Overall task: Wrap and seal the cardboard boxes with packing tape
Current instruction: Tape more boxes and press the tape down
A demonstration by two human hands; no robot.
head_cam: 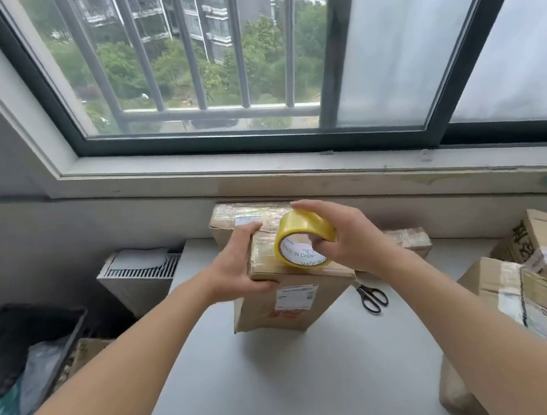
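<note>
Table (284, 376): pale grey top, it is carrying several cardboard boxes and one tool.
Middle box (287, 311): it is standing on end near the centre, showing a white label on its front.
Back box (229, 221): covered in tape, it is sitting behind the middle box at the far edge.
Low box (408, 238): also taped, it is lying at the far right.
Scissors (372, 296): black handles, they are lying flat just beside the middle box, on its right.
Side boxes (513, 292): they are crowding the right edge; whether they rest on the table is unclear.
</note>
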